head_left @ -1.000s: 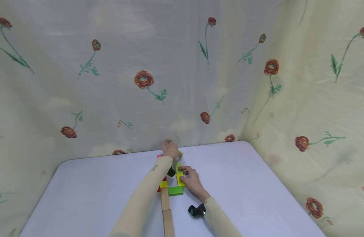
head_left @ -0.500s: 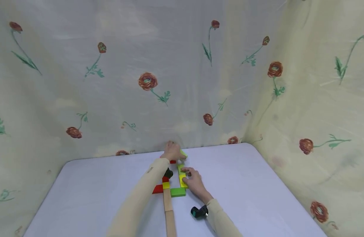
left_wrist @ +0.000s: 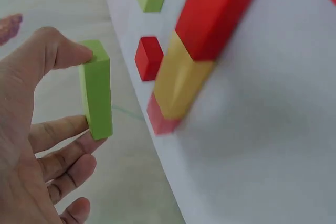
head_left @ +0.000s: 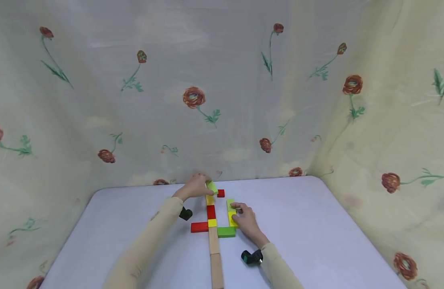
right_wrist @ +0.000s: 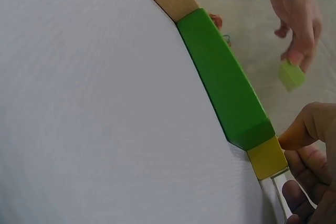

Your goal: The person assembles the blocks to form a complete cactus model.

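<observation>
My left hand (head_left: 197,186) pinches a light green block (left_wrist: 97,95) at its ends between thumb and fingertips, holding it above the far end of the block row. That row has a yellow block (head_left: 210,200), a red block (head_left: 211,212) and a small yellow block (head_left: 212,223). A pink block (left_wrist: 160,116) ends it in the left wrist view. My right hand (head_left: 248,222) bends over the right column. Its thumb touches a yellow block (right_wrist: 268,158), and its index finger reaches a light green block (head_left: 230,204) beyond. Its other fingertips are partly hidden.
Two plain wooden blocks (head_left: 216,269) continue the row nearer me. A red block (head_left: 199,227) extends left and a green block (head_left: 226,232) right. A small red block (head_left: 220,193) stands apart near the white table's (head_left: 297,224) far edge. A flowered curtain (head_left: 236,100) hangs behind.
My left hand has moved left with the light green block and tilted it, uncovering the small red block and the row's far part. My right hand stays on its blocks; the head view has swung slightly left.
</observation>
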The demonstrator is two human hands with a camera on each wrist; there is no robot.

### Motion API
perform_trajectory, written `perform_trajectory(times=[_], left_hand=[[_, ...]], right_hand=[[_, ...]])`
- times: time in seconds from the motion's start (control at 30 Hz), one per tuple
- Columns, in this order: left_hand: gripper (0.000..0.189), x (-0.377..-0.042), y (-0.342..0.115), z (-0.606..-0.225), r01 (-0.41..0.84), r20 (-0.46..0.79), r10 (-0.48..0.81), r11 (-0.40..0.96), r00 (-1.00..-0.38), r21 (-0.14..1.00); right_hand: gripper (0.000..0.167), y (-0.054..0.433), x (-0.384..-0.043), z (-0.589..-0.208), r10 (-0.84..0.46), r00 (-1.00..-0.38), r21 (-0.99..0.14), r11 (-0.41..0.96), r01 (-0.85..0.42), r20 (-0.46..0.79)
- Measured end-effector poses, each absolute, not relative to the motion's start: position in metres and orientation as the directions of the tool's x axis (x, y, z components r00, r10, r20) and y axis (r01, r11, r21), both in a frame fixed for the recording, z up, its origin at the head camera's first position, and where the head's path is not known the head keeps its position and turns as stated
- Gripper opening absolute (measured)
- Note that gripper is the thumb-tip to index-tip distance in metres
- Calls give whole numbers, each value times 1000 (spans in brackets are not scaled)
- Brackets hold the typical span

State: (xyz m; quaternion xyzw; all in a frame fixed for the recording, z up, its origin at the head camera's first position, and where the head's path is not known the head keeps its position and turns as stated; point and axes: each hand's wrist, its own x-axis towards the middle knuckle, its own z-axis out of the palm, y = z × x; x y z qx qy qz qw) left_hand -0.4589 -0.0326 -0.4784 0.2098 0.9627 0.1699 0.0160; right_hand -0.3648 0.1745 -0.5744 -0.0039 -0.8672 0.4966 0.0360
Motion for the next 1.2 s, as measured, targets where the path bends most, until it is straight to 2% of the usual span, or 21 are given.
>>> perform_trajectory(times=[0.3,0.5,0.7,0.93,1.2], left_hand=[[54,-444,-78,-486,417,74,415,857,-907,305],[54,-433,-100,-499,394,-9,413,875,-911,280],[56,-421,-113,-510,398,-66,433,871,-899,288],[54,-414,-122,-521,429,-71,476,839,-876,334],[57,-409,-125,-523,397,-71,443,855,-894,333]], right_hand=[[36,180,-367,-573,46,-997,-868,495,-33,65],[36,180,-367,-572,51,-997,-865,500,-28,62],[37,178,-367,-571,48,-997,-866,499,-24,55],[37,176,-367,-573,54,-998,-864,503,-10,43],[37,173,-368,-574,51,-998,-865,502,-13,44]])
